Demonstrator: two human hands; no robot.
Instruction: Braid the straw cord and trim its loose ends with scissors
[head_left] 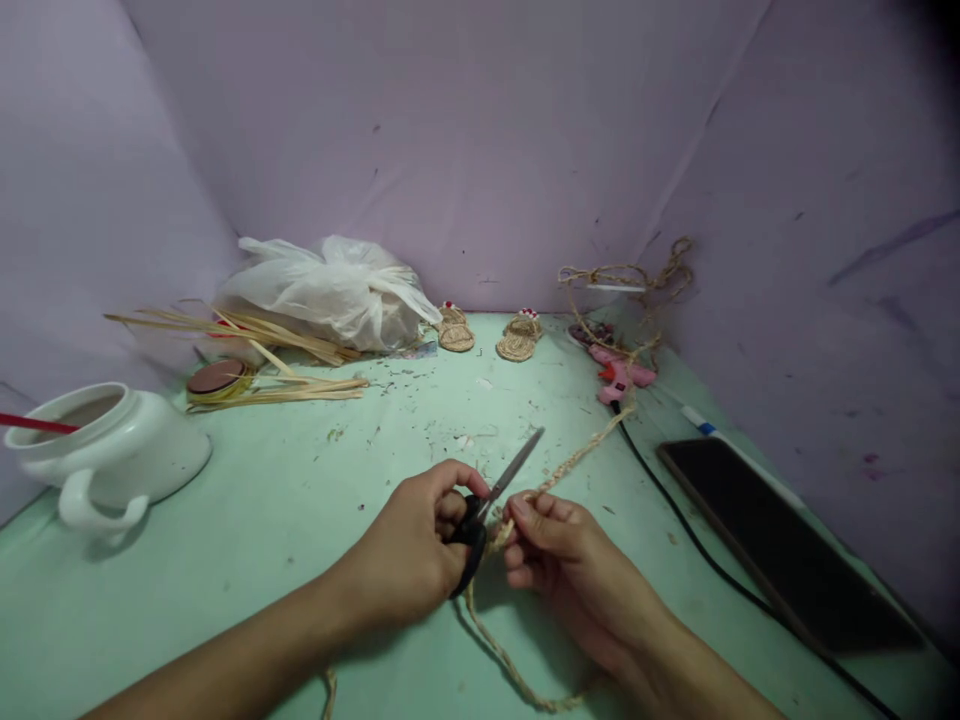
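My left hand is closed round the black handles of a pair of scissors, whose blades point up and to the right. Between finger and thumb, my right hand pinches a braided straw cord. The cord runs from my fingers up toward the pink glue gun and also hangs down in a loop below my hands. Close to the scissors' pivot a short piece of the cord shows, but whether the blades touch it I cannot tell. Two small woven sandals with red and white beads stand at the back.
On the left are a white pot with a red stick, a round tin, straw strips and a tied plastic bag. At right lie a pink glue gun, its black cable, a phone and a pen.
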